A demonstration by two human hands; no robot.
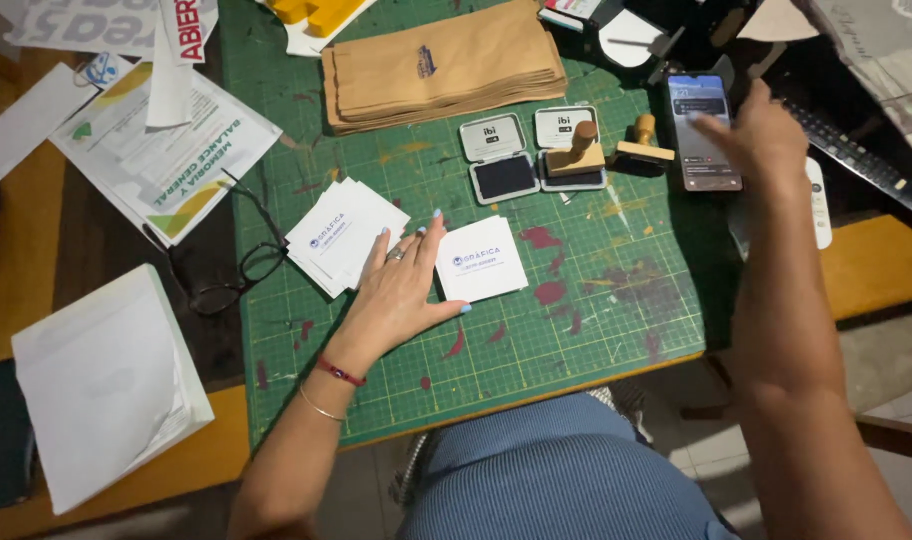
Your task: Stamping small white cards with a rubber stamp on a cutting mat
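Left hand (401, 290): fingers spread, laid flat beside white printed card (481, 259). Right hand (761, 135): open, index extended, smartphone (704, 130) touched.

brown envelopes (444, 66) | ink pads (499, 157) | wooden stamps (579, 150) | eyeglasses (238, 268) | green cutting mat (596, 330)

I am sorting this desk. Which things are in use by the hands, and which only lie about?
In use:
left hand on white card
right hand at phone
card stack
ink pads
wooden stamps

Lying about:
glasses
brown envelopes
printed papers
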